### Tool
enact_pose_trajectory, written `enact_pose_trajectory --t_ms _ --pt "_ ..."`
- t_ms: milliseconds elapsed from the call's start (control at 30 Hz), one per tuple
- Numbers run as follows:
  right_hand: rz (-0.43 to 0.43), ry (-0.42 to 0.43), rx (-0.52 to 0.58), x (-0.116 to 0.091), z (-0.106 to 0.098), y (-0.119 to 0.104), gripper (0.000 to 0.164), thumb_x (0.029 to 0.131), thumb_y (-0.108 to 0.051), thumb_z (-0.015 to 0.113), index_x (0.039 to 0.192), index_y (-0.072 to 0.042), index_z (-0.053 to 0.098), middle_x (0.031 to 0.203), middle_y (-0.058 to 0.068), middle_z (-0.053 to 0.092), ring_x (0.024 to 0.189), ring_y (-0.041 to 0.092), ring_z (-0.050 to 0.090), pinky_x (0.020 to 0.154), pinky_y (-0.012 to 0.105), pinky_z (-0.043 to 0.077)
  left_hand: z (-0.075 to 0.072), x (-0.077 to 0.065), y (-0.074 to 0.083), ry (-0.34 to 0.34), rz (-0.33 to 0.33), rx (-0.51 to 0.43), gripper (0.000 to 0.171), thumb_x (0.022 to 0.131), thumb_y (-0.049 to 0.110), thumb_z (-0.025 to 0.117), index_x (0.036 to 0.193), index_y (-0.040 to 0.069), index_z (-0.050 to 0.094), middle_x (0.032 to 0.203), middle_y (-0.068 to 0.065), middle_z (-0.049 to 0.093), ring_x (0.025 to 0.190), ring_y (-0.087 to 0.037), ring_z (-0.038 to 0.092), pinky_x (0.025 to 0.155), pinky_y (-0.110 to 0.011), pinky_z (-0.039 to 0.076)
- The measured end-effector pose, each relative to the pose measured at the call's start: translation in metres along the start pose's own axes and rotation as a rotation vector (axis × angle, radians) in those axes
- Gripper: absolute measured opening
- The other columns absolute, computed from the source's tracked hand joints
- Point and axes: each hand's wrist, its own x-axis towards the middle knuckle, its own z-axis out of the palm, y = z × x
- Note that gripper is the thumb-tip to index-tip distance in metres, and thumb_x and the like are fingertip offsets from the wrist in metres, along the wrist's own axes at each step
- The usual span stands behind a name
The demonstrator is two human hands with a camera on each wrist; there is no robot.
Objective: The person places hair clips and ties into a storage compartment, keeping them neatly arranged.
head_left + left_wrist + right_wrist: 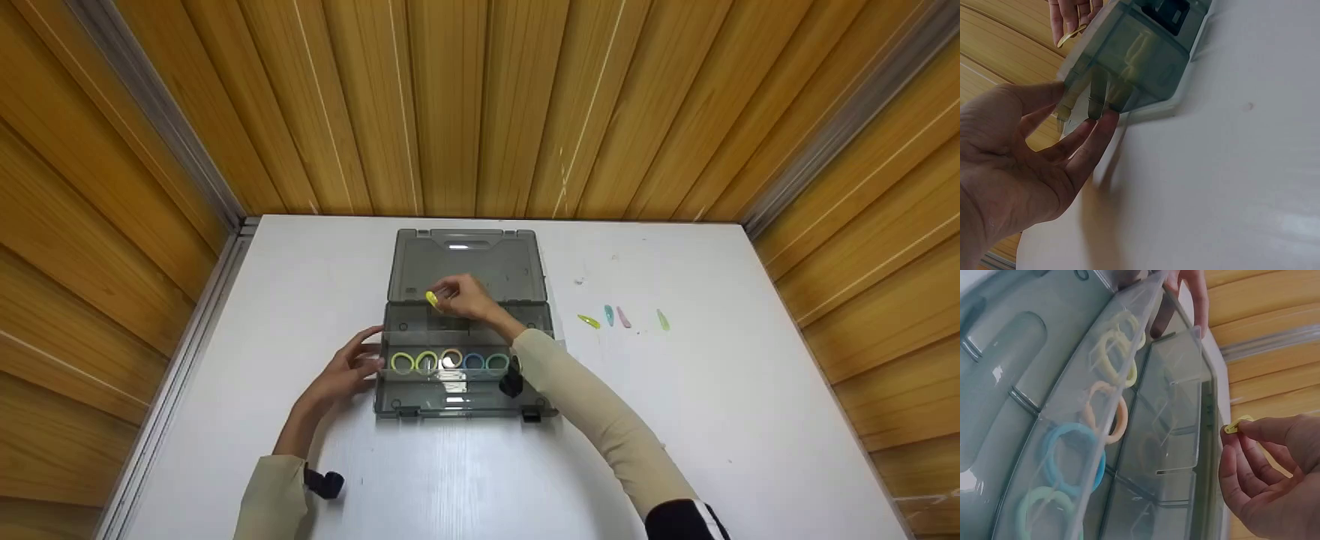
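My right hand (466, 298) pinches a yellow hair clip (1235, 425) between thumb and fingertips, above the back part of a grey see-through storage box (465, 411). The box lies with its lid (469, 262) folded back. At its left side, my left hand (1033, 152) holds the wall, thumb at the upper edge and fingers against the side. A middle row holds several hair ties in yellow, orange (1088, 402), blue (1053, 450) and green (1033, 500). The right forearm hides the box's right side in the head view.
Right of the box, several hair clips lie on the white table (675, 405): yellow (589, 321), blue (609, 315), pink (623, 317) and green (663, 319). Clear dividers (1176, 399) stand upright inside the box. Wood-patterned walls (480, 112) surround the table's back and sides.
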Motion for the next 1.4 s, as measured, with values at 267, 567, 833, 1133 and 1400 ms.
enact_pose_trajectory --t_ms 267,567,833,1133,1400 --pt "-0.032 -0.055 -0.028 0.004 0.011 0.003 0.028 0.091 0.004 0.067 0.119 0.004 0.073 0.107 0.023 0.075 0.090 0.025 0.072 0.070 0.021 0.054 0.001 -0.001 0.000 0.023 -0.013 0.010 0.067 0.102 0.008 0.061 0.161 0.016 0.030 0.154 -0.029 0.040 0.129 -0.036 0.054 0.103 -0.054 0.052" --pt "-0.012 -0.077 -0.008 0.004 0.032 -0.004 0.028 0.091 0.005 0.069 0.118 0.008 0.071 0.107 0.024 0.075 0.095 0.032 0.074 0.075 0.026 0.060 0.000 -0.001 -0.002 0.029 -0.021 0.003 0.067 0.101 0.008 0.062 0.160 0.017 0.032 0.152 -0.028 0.042 0.129 -0.037 0.055 0.102 -0.052 0.053" --pt "0.078 0.018 -0.079 0.011 0.056 -0.014 0.022 0.087 0.001 0.075 0.109 0.004 0.076 0.101 0.019 0.078 0.083 0.019 0.071 0.072 0.023 0.056 -0.002 -0.001 -0.002 0.012 -0.008 -0.013 0.068 0.102 0.009 0.061 0.161 0.016 0.029 0.152 -0.030 0.041 0.130 -0.037 0.054 0.101 -0.051 0.054" --pt "0.086 0.076 -0.114 0.013 0.067 -0.012 0.020 0.082 0.003 0.075 0.102 0.006 0.078 0.098 0.018 0.079 0.080 0.020 0.070 0.073 0.026 0.057 0.000 0.001 0.000 0.005 -0.022 -0.018 0.067 0.103 0.009 0.059 0.162 0.016 0.027 0.154 -0.029 0.038 0.130 -0.037 0.054 0.097 -0.046 0.055" --pt "0.146 0.070 -0.128 0.014 0.068 -0.010 0.018 0.084 -0.001 0.077 0.101 0.003 0.079 0.100 0.017 0.079 0.088 0.024 0.071 0.082 0.032 0.058 0.001 0.001 0.001 0.003 -0.035 -0.025 0.067 0.103 0.010 0.060 0.161 0.019 0.029 0.154 -0.028 0.039 0.130 -0.036 0.054 0.096 -0.044 0.056"
